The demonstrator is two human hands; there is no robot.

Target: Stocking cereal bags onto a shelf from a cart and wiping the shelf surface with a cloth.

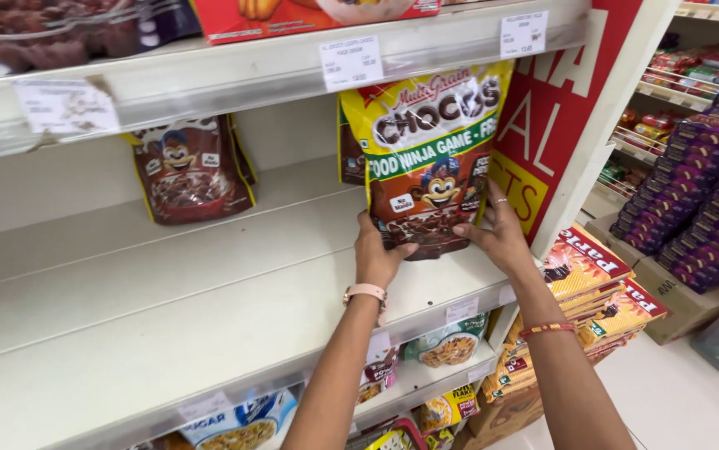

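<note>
We are gripping the cereal pouch with both our left hand and right hand, seemingly standing it on the shelf.

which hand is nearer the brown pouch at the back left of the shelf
Left. The left hand grips the yellow cereal bag's lower left, on the brown pouch's side; the right hand holds the bag's far edge.

Bare arms: pink watch strap (left), red-orange bangle, perhaps a ring.
</note>
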